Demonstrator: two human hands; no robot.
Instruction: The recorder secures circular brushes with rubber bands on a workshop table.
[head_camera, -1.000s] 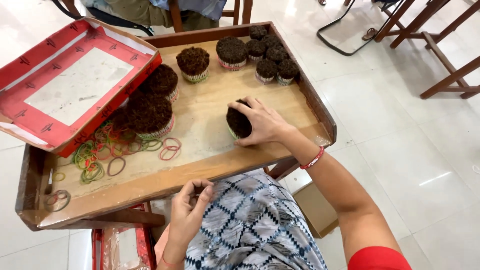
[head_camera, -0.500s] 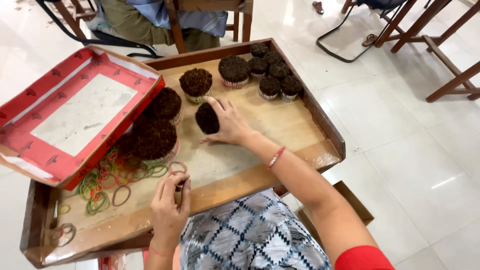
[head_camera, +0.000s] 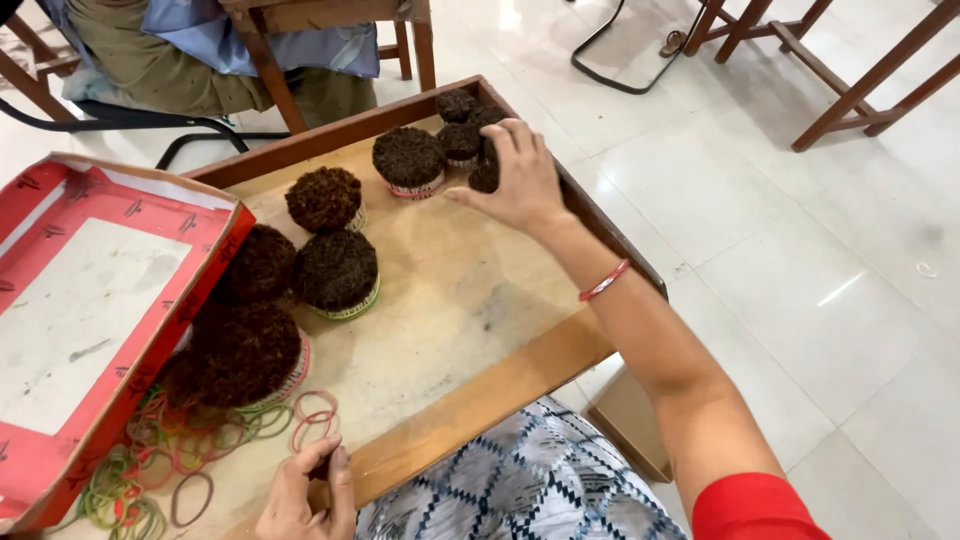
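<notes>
My right hand (head_camera: 520, 178) reaches to the far right corner of the wooden tray (head_camera: 500, 385) and grips a small dark brown round bundle (head_camera: 484, 178). It sits against several other small bundles (head_camera: 460, 140) there. Larger dark bundles with banded bases stand in the middle (head_camera: 337, 270) and at the back (head_camera: 408, 158). My left hand (head_camera: 300, 495) rests at the tray's near edge, its fingertips pinched on a pink rubber band (head_camera: 315, 420).
A red cardboard box lid (head_camera: 90, 310) leans over the tray's left side. Loose coloured rubber bands (head_camera: 130, 490) lie at the near left. A seated person (head_camera: 170, 60) is behind the tray. Wooden chair legs (head_camera: 850, 80) stand at the far right on the white tiled floor.
My right hand has carried the small dark bundle from the tray's middle to the far right corner beside the other small bundles. The left hand stayed at the near edge.
</notes>
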